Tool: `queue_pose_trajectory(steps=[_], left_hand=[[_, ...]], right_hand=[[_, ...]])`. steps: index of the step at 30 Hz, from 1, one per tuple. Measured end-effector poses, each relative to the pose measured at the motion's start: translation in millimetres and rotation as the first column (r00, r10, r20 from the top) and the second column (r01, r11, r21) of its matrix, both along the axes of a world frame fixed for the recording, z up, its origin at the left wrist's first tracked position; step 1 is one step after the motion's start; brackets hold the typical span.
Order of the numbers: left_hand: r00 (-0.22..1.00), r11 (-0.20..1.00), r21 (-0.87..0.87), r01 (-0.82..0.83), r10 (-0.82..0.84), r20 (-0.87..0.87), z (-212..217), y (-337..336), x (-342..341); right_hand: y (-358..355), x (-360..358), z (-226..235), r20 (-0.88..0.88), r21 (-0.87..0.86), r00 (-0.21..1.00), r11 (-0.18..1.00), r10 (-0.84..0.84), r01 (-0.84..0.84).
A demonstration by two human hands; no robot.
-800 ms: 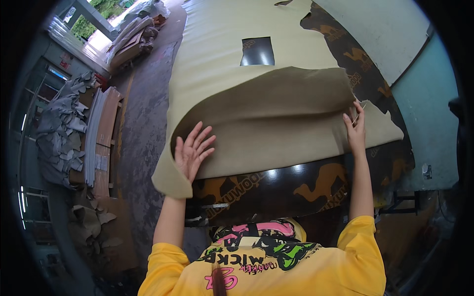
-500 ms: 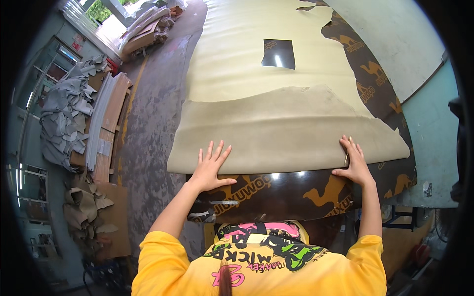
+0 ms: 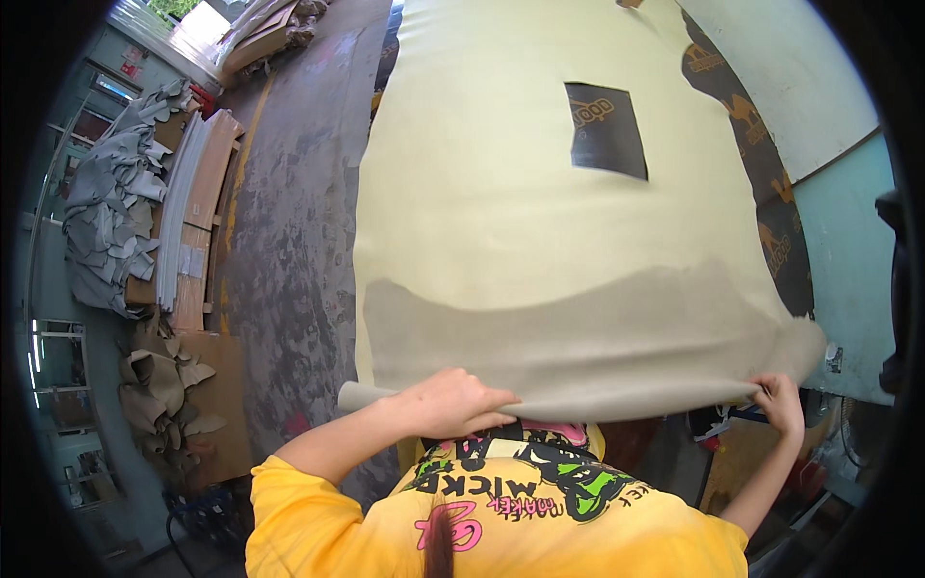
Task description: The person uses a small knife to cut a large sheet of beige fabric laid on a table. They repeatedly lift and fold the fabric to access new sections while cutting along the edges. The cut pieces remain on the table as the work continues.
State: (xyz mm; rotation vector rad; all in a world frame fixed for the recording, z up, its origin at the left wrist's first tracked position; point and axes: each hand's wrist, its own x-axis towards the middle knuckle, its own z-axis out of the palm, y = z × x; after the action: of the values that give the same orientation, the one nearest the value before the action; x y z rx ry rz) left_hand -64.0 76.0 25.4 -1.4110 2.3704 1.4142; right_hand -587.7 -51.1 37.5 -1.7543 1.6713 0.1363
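Pale yellow hide (image 3: 540,222), large, soft and floppy, we judge: our left hand (image 3: 453,405) and right hand (image 3: 782,403) are closed, gripping its folded near edge.

The pale leather sheet (image 3: 540,222) hides most of the tabletop (image 3: 761,173); both hands' fingertips curl under its folded edge

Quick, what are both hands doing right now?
Left hand: closed on the folded near edge of the big yellow sheet.
Right hand: closed on that same edge.
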Motion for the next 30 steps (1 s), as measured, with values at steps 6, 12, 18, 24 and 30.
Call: queue_pose_trajectory(steps=[6,12,18,24,30], left_hand=[[0.987,0.983,-0.090,-0.160,0.158,-0.032,0.6,-31.6,18.7],[0.984,0.787,-0.607,-0.109,0.173,0.048,-41.4,-21.0,-23.5],[0.963,0.836,-0.525,-0.161,0.250,0.104,-84.9,3.9,-65.2],[0.970,0.850,-0.514,-0.116,0.208,0.126,-92.3,-11.0,-62.5],[0.994,0.962,-0.273,-0.024,0.052,0.096,-62.2,-15.8,-55.0]], right_hand=[[-25.5,-5.2,41.1,0.117,-0.079,0.986,0.988,-0.122,0.132],[-55.0,92.6,-60.9,-0.364,-0.753,0.930,0.573,0.045,-0.322],[-29.6,90.8,-99.8,-0.142,-0.593,0.974,0.773,0.175,-0.225],[-20.9,36.8,-89.9,-0.243,-0.604,0.969,0.777,0.033,-0.178],[-19.1,-31.6,-78.5,-0.411,-0.750,0.908,0.596,-0.079,-0.288]])
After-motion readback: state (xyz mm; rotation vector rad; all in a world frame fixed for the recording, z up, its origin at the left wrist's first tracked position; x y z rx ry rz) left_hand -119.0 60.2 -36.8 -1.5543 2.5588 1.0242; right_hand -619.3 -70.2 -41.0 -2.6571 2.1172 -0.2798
